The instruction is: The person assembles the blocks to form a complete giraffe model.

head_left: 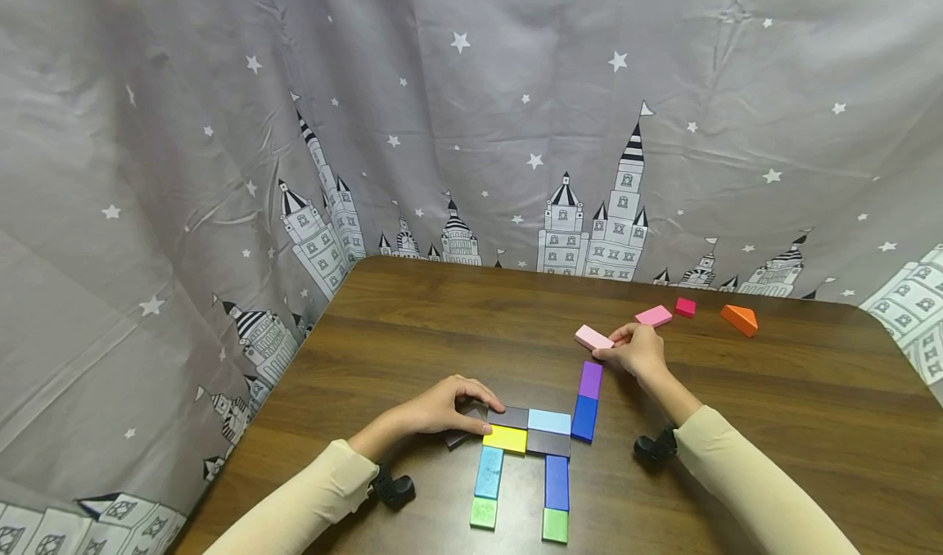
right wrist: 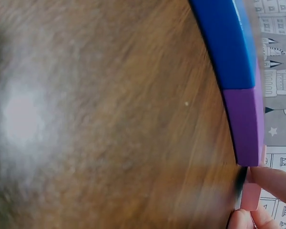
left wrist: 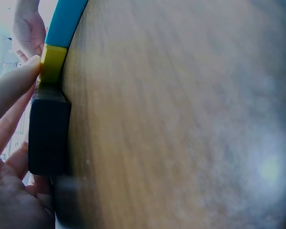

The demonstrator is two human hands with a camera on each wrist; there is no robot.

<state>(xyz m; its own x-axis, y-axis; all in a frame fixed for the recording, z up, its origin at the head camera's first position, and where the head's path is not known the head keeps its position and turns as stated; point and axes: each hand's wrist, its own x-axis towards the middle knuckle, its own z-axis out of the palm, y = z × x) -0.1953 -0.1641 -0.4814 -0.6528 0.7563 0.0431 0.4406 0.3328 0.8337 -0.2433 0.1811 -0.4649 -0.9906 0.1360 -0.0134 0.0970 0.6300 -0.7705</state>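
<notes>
Blocks form a flat figure with two legs on the brown table, before a grey curtain. The left hand is not closed around anything: its thumb touches the yellow block, and its index finger reaches the dark block just beyond. The right hand pinches the pale pink block, which lies past the far end of the purple block, slanted and apart from it.

I judge that the step in hand is the placing of this pale pink block at the purple one. The next move, it seems, calls for turning it to fit and releasing it softly, so that the purple block is not pushed away.

The left wrist view shows well a second dark block, which the head view mostly hides under the left hand. The right wrist view shows the block thickness. Only the head view shows, at far right, the orange triangle, the pink block and the small red block.
</notes>
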